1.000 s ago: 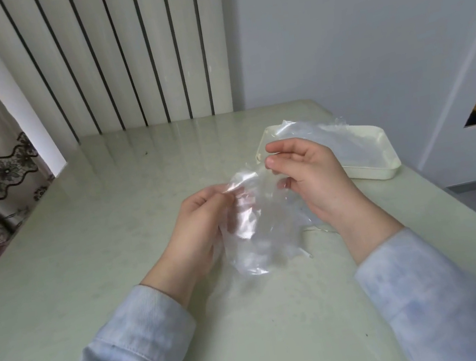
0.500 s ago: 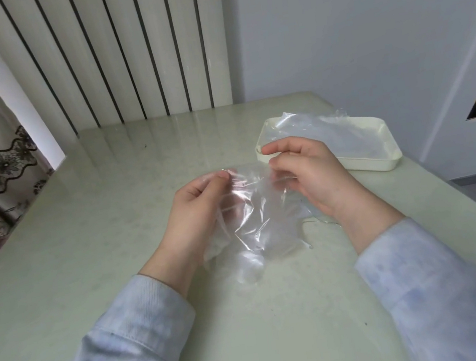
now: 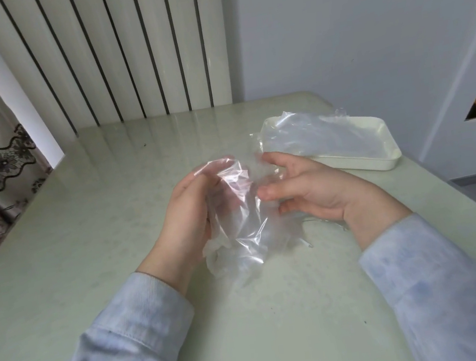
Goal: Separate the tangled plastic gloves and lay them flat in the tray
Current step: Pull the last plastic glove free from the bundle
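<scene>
Your right hand (image 3: 304, 191) is loosening: half a second ago its fingertips were pinching the top edge of the film, and now they are spreading apart and relaxing, with the thumb tip only brushing the plastic, not gripping it. Your left hand (image 3: 192, 215) is doing the holding, its fingers curling round the tangled gloves (image 3: 235, 212) and the film draping over its fingertips, and the bundle is hanging lower and longer than a second ago, its bottom end trailing down toward the counter (image 3: 83, 236) between your wrists. That is probably telling you the layers are starting to slide free, though no single glove is coming out on its own yet, so the separating step is not finished and your right hand is likely looking for a fresh edge to take. The film is thin, clear and crinkly, catching light in sharp white creases and clinging to itself, so it is hard to tell how many gloves are in the clump. Off to your right and farther back, the tray (image 3: 383, 160) is sitting on the glossy pale green counter, a shallow cream rectangle with rounded corners, and a flat glove (image 3: 323, 138) is already lying spread inside it, its edge spilling over the near-left rim.
</scene>
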### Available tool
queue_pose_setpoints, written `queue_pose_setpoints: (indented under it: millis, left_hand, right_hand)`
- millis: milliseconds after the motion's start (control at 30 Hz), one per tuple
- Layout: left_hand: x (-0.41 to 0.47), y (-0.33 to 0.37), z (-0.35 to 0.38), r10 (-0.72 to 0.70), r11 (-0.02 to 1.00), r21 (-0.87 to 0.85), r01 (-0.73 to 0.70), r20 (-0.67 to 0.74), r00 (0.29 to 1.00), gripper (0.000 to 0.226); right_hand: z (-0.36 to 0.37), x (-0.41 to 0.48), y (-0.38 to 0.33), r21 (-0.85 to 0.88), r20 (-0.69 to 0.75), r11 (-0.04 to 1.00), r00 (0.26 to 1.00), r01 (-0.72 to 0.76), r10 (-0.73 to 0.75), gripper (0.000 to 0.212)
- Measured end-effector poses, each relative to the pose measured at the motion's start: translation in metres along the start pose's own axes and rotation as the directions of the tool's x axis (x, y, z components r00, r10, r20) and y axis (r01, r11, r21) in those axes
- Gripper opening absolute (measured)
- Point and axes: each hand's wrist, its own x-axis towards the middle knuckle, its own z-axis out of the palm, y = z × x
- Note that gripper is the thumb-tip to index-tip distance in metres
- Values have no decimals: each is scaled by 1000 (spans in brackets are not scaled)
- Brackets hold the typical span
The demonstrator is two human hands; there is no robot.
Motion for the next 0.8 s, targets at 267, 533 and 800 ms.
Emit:
queue_pose_setpoints:
  millis: [267, 533, 800]
  left_hand:
    - [-10, 0, 3, 113, 960, 258, -109, -2, 994, 19]
    - [-1, -2, -2, 114, 963, 252, -98, -48, 992, 41]
    - [5, -10, -7, 88, 966, 237, -103, 72, 994, 28]
  right_hand:
    - [-1, 6, 3, -71, -156, 987, 976, 141, -150, 30]
    - [5, 4, -1, -119, -221, 952, 928, 281, -301, 20]
    - [7, 6, -2, -113, -295, 932, 884, 344, -362, 20]
